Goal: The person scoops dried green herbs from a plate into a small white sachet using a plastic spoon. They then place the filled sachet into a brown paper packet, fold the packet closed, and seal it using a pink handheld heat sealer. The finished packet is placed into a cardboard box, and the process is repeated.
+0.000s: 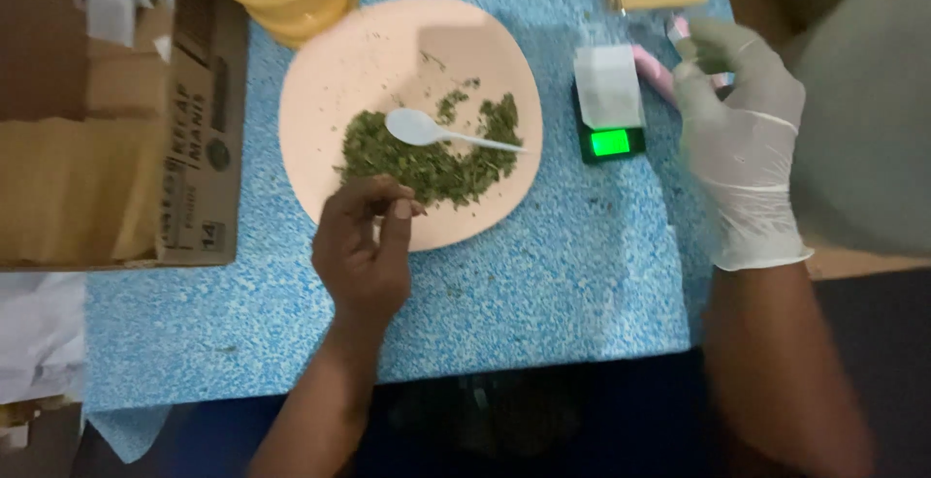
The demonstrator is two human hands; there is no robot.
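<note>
White plastic spoon: laid across dried green herbs on pink plate, handle pointing right. Left hand fingers pinched on herbs; gloved right hand grasp cannot be told.

Dim, soft indoor light, slightly blurry frame.
Light fell mostly on the pink plate and blue surface; the bottom edge was near black. The scale's green display glowed, blown out. The gloved right hand looked motion-blurred and washed pale. The bare left hand cast a faint shadow on the plate. Corners were soft, with low overall contrast and compression smear.
</note>
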